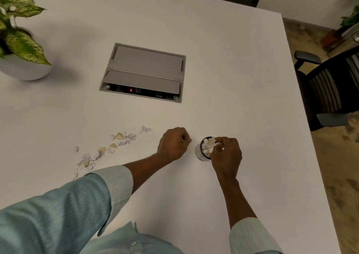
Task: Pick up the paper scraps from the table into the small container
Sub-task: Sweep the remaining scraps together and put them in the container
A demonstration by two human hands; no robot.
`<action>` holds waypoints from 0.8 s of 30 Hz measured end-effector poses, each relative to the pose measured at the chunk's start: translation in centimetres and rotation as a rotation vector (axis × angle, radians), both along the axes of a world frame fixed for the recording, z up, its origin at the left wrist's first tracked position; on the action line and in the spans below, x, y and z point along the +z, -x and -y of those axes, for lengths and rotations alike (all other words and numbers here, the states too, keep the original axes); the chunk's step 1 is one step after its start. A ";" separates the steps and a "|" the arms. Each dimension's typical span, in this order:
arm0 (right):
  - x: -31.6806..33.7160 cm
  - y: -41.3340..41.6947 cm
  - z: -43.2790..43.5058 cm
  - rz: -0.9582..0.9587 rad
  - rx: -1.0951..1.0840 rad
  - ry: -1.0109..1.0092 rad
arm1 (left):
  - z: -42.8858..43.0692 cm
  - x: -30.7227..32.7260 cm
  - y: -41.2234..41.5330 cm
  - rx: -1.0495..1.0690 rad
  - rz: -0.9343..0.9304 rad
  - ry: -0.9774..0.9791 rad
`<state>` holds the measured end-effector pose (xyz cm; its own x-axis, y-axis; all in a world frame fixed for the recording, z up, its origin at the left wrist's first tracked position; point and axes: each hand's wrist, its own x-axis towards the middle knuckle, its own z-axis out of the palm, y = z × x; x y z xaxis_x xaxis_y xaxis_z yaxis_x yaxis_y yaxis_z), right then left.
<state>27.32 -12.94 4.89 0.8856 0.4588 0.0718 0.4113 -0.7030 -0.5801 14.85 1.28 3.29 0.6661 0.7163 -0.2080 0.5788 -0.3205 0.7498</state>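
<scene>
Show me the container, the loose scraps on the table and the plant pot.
container (199,153): head view, on its left outer wall.
scraps (118,136): head view, on a yellowish scrap in the trail.
pot (24,69): head view, on its front wall.

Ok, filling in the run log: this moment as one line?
right hand pinches scraps over full container | left hand pinches a scrap | loose scraps lie on table

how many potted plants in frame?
2: a potted plant on the table at far left; a second plant on the floor at the right edge, partly cropped. More may sit out of view.
</scene>
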 end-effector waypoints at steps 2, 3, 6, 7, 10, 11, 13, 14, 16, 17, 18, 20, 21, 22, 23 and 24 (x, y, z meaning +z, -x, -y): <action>0.4 1.0 -0.8 0.028 0.047 -0.068 | -1.6 -0.8 3.1 0.087 -0.033 0.020; 0.5 1.5 -1.3 0.036 0.080 -0.101 | -2.4 -1.3 4.9 0.121 -0.049 0.017; 0.7 3.4 -3.2 0.046 0.193 -0.150 | -4.8 -2.8 10.6 0.237 -0.111 -0.010; 0.6 4.0 -4.0 0.040 0.230 -0.152 | -5.6 -3.2 12.5 0.283 -0.145 -0.017; -0.2 6.1 -6.2 -0.043 0.370 -0.161 | -7.5 -4.2 17.1 0.400 -0.240 -0.068; -0.6 6.9 -6.9 -0.078 0.416 -0.150 | -8.0 -4.5 18.4 0.430 -0.259 -0.083; -1.7 8.3 -8.3 -0.140 0.487 -0.094 | -8.7 -5.0 20.4 0.460 -0.275 -0.096; -2.3 9.0 -9.0 -0.167 0.516 -0.047 | -8.8 -5.2 21.1 0.461 -0.277 -0.101; -3.7 10.1 -10.6 -0.209 0.571 0.070 | -9.1 -5.6 22.0 0.451 -0.295 -0.101; -4.4 10.6 -11.3 -0.225 0.599 0.134 | -9.1 -5.7 22.2 0.440 -0.318 -0.096; -5.0 11.0 -12.0 -0.239 0.629 0.199 | -9.1 -5.9 22.2 0.422 -0.345 -0.092; -6.1 11.6 -13.3 -0.247 0.690 0.316 | -9.2 -6.3 21.9 0.352 -0.390 -0.097; -6.7 11.8 -14.0 -0.245 0.718 0.366 | -9.4 -6.5 21.7 0.303 -0.413 -0.105; -7.1 11.9 -14.6 -0.247 0.741 0.410 | -9.5 -6.7 21.5 0.254 -0.438 -0.114; -7.4 11.9 -15.2 -0.252 0.757 0.446 | -9.8 -7.0 21.2 0.210 -0.459 -0.124; -7.8 11.8 -15.7 -0.254 0.770 0.474 | -10.1 -7.2 21.0 0.171 -0.472 -0.136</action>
<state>15.53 2.80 -2.89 0.2894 0.8569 -0.4266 0.7619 -0.4759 -0.4393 -6.14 11.36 -3.92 0.3932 0.8483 -0.3547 0.8965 -0.2681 0.3527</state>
